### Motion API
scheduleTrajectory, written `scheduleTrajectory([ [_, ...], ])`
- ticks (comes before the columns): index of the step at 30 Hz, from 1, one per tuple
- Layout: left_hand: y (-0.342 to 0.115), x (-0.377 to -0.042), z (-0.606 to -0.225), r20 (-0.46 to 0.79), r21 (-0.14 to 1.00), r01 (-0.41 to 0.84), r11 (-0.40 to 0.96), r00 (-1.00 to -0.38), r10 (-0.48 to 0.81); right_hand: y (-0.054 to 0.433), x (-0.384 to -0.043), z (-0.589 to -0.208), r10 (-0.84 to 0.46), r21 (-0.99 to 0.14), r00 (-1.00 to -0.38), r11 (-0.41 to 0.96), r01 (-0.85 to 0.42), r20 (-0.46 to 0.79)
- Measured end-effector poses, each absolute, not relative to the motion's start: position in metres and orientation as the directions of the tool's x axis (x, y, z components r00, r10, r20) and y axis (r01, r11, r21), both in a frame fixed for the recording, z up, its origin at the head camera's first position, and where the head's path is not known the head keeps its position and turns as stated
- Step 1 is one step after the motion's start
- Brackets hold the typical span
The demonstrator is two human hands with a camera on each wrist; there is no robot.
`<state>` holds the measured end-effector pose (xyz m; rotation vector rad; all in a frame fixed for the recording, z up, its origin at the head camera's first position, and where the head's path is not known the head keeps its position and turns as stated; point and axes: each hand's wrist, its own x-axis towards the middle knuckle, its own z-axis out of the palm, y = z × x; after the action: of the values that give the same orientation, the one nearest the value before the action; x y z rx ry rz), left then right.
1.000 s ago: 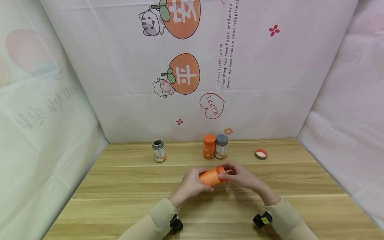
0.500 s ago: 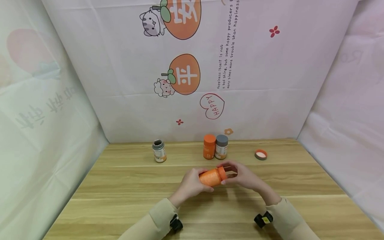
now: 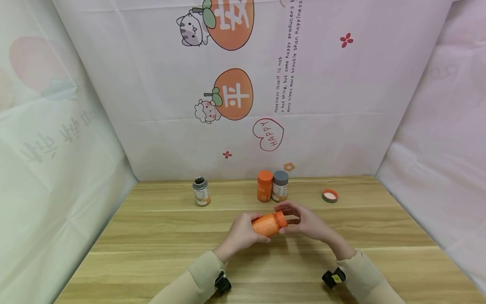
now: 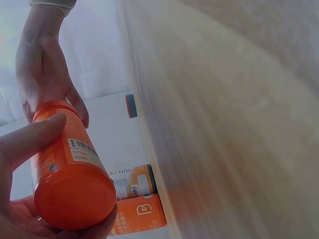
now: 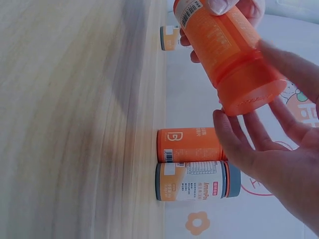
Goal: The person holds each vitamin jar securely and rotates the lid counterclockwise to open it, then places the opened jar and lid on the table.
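Observation:
In my left hand (image 3: pixel 243 230) I grip an orange bottle (image 3: pixel 265 225), tilted above the table with its capped end toward the right. The left thumb lies along its label in the left wrist view. My right hand (image 3: pixel 305 221) is curved round the orange cap (image 5: pixel 249 89) on that bottle, fingertips at its rim. In the right wrist view, gaps show between the fingers behind the cap. The palm stays off the cap's top.
Behind the hands stand a capped orange bottle (image 3: pixel 264 185) and a grey-capped bottle (image 3: pixel 280 186), side by side. An uncapped bottle with a grey neck (image 3: pixel 201 192) stands to the left. A loose cap (image 3: pixel 330 196) lies at the back right. White printed cloth (image 3: pixel 322 105) surrounds the table (image 3: pixel 159 240).
One second ago the right fingers covered more of the cap; they have since shifted, and more of the cap shows. The left hand and the bottle keep their place.

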<state>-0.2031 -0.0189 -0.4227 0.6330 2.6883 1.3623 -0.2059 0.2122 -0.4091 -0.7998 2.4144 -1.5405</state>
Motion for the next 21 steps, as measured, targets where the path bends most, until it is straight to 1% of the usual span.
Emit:
scheduleTrajectory([
  [4,-0.0187,-0.2025,-0.4216,0.132,0.776,0.337,0.532,-0.913,0.386,0.2102,-0.2061,-0.4071,-0.481,-0.866,-0.873,0.399,-0.302,0.083],
  [8,-0.0180,-0.2021,-0.4211,0.136,0.765,0.342,0.545,-0.914,0.384,0.2071,-0.2077,-0.4053,-0.438,-0.862,-0.899,0.459,-0.215,-0.009],
  [15,-0.0176,-0.2014,-0.4190,0.139,0.746,0.341,0.572,-0.920,0.367,0.2031,-0.2091,-0.4024,-0.380,-0.858,-0.910,0.510,-0.057,-0.165],
  [18,-0.0179,-0.2013,-0.4196,0.140,0.743,0.341,0.576,-0.921,0.364,0.2020,-0.2094,-0.4016,-0.360,-0.854,-0.913,0.520,-0.025,-0.192],
  [21,-0.0182,-0.2013,-0.4199,0.138,0.746,0.338,0.574,-0.922,0.363,0.2019,-0.2094,-0.4009,-0.357,-0.852,-0.913,0.524,-0.021,-0.197],
])
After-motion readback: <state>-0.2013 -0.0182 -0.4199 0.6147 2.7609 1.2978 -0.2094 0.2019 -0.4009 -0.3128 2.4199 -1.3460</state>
